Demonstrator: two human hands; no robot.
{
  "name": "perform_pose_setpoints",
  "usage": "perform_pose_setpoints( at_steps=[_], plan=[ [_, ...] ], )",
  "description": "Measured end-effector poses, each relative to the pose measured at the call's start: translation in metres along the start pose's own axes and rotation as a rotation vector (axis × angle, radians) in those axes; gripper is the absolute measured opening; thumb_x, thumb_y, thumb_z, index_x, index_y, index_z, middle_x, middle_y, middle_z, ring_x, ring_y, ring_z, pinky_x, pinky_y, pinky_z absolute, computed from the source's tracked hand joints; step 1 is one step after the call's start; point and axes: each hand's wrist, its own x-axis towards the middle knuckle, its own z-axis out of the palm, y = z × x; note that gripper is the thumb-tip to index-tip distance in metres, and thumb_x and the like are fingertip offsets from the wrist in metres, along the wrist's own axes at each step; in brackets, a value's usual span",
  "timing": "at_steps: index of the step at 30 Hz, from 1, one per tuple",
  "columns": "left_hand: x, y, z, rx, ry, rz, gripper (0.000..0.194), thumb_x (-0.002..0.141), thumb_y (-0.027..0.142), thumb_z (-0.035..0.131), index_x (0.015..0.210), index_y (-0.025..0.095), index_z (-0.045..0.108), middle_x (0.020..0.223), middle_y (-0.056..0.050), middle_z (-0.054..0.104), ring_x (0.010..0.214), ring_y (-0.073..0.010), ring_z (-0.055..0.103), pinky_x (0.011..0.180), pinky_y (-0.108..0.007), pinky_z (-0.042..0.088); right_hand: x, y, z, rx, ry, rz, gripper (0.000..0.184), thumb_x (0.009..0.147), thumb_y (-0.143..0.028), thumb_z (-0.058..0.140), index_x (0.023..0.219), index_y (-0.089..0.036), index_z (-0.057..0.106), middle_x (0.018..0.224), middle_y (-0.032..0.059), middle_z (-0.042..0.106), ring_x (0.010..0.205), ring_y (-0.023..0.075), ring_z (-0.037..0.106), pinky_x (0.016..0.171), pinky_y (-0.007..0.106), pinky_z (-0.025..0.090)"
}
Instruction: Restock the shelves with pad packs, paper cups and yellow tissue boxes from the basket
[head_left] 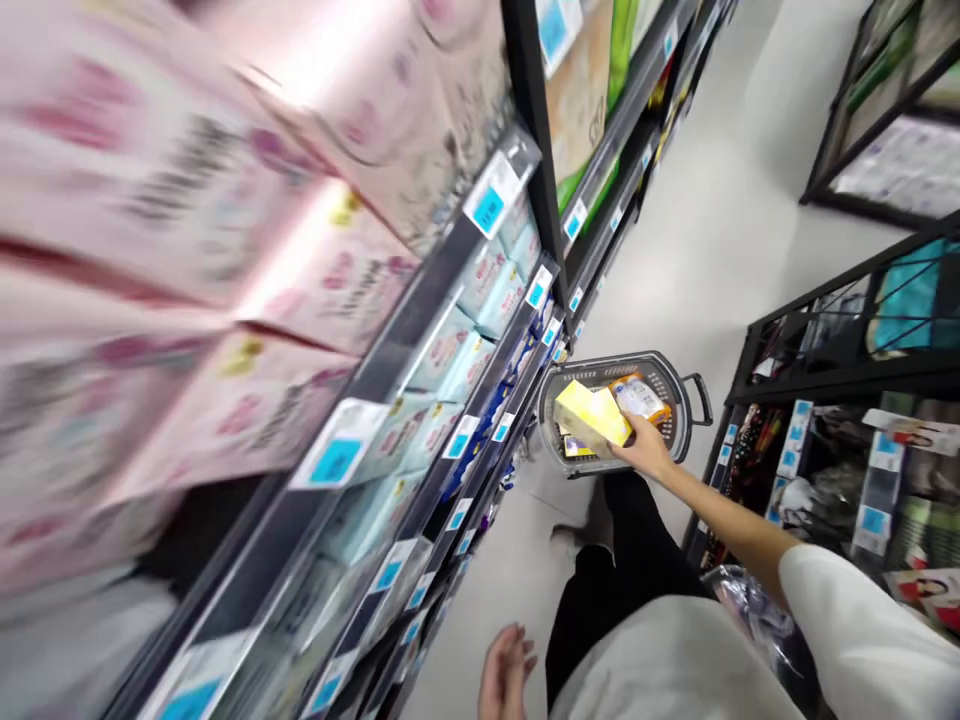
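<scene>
My right hand [643,448] is closed on the near end of a yellow box [592,412], its arm stretched out from the right. The box is tilted over a dark grey shopping basket [553,445] on the floor; whether it rests on anything inside, I cannot tell. Beside it in the basket lies an orange and white packet [641,397], and another yellow item shows partly beneath the box. My left hand [506,672] hangs low near the bottom edge, fingers loosely curled and apart, with nothing visible in it.
Shelves on the left hold pink boxes [300,330], blurred and close, and pale blue packs [450,350] with price tags [337,460] along the edges. Dark racks [825,375] with packaged goods line the right. The pale floor [697,230] runs between them.
</scene>
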Motion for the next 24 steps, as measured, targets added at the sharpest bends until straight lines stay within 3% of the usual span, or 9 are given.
perform_pose_setpoints(
  at_steps=[4, 6, 11, 16, 24],
  plan=[
    [-0.004, 0.027, -0.004, -0.089, -0.194, 0.218, 0.062, 0.071, 0.065, 0.080, 0.105, 0.015, 0.069, 0.109, -0.013, 0.071, 0.094, -0.0238, 0.070, 0.080, -0.031, 0.058, -0.086, -0.047, -0.041, 0.262, 0.181, 0.005, 0.065, 0.074, -0.052, 0.070, 0.130, -0.018, 0.063, 0.090, 0.0093, 0.072, 0.079, 0.0297, 0.067, 0.080, 0.047, 0.059],
    [-0.011, 0.043, -0.006, -0.120, -0.286, 0.339, 0.062, 0.073, 0.066, 0.079, 0.107, 0.015, 0.069, 0.109, -0.013, 0.070, 0.095, -0.0237, 0.069, 0.081, -0.031, 0.057, -0.126, -0.072, -0.053, 0.407, 0.223, -0.017, 0.061, 0.076, -0.057, 0.066, 0.125, -0.022, 0.065, 0.080, 0.0069, 0.070, 0.072, 0.0290, 0.067, 0.069, 0.045, 0.059],
    [-0.043, 0.089, -0.020, -0.221, -0.502, 0.544, 0.069, 0.076, 0.066, 0.077, 0.121, 0.016, 0.065, 0.122, -0.016, 0.069, 0.106, -0.0267, 0.068, 0.085, -0.033, 0.056, -0.210, -0.136, -0.067, 0.717, 0.227, -0.125, 0.061, 0.080, -0.067, 0.060, 0.119, -0.021, 0.064, 0.087, 0.0094, 0.074, 0.072, 0.0277, 0.071, 0.060, 0.040, 0.059],
    [-0.078, 0.128, -0.051, -0.316, -0.785, 0.670, 0.079, 0.080, 0.057, 0.078, 0.145, 0.020, 0.053, 0.145, -0.018, 0.059, 0.127, -0.0322, 0.061, 0.098, -0.039, 0.056, -0.270, -0.187, -0.061, 1.187, 0.141, -0.176, 0.061, 0.067, -0.058, 0.084, 0.115, -0.024, 0.068, 0.108, 0.0107, 0.078, 0.093, 0.0311, 0.074, 0.072, 0.040, 0.062],
    [-0.106, 0.152, -0.093, -0.420, -0.729, 0.803, 0.081, 0.079, 0.054, 0.080, 0.147, 0.020, 0.053, 0.145, -0.016, 0.060, 0.131, -0.0324, 0.059, 0.100, -0.037, 0.056, -0.317, -0.232, -0.052, 1.242, 0.029, -0.339, 0.054, 0.069, -0.054, 0.086, 0.111, -0.027, 0.065, 0.114, 0.0085, 0.077, 0.100, 0.0296, 0.075, 0.081, 0.041, 0.062]
  ],
)
